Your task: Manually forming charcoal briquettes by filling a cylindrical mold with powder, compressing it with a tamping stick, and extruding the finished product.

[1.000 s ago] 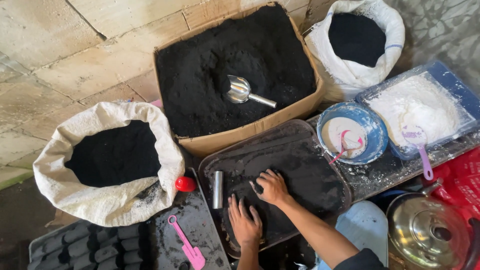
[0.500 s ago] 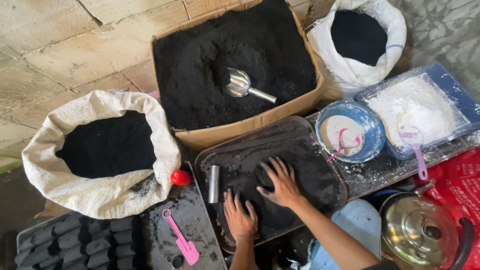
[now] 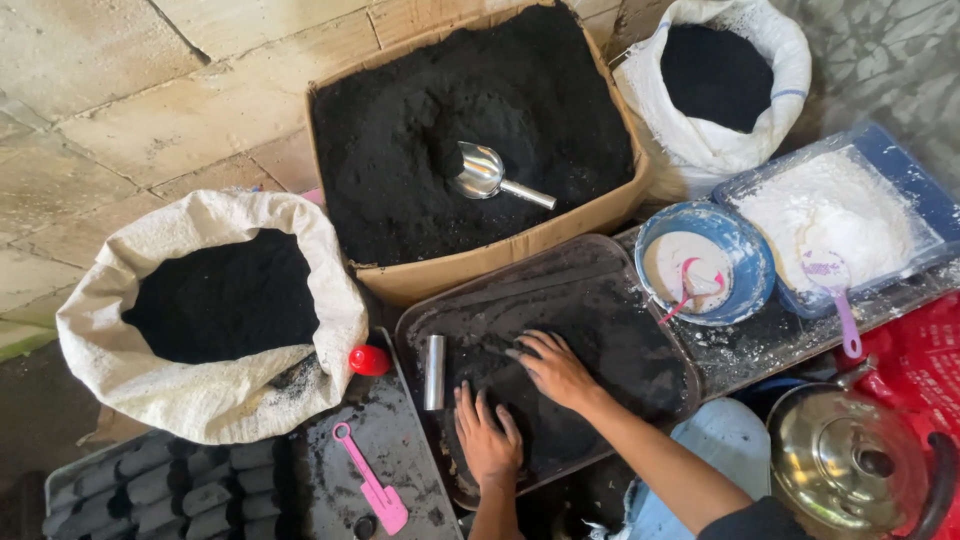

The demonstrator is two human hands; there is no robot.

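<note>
My left hand (image 3: pixel 486 434) lies flat, fingers spread, on the black powder in a dark rectangular tray (image 3: pixel 600 265). My right hand (image 3: pixel 551 366) rests palm down on the same powder just above and right of it, fingers apart. A short metal tube (image 3: pixel 434 371) lies at the tray's left edge, a little left of my left hand. Neither hand holds anything.
A cardboard box (image 3: pixel 520 245) of black powder holds a metal scoop (image 3: pixel 485 174). White sacks of black powder stand at left (image 3: pixel 215 395) and top right (image 3: pixel 700 150). A blue bowl (image 3: pixel 745 255), a tub of white powder (image 3: pixel 900 165), a pink scoop (image 3: pixel 372 483), a red cap (image 3: pixel 369 360), black briquettes (image 3: pixel 150 490) and a kettle (image 3: pixel 850 460) surround the tray.
Both hands have slid slightly over the powder in the tray; the right hand moved a little rightward then settled. The view has shifted a bit.
</note>
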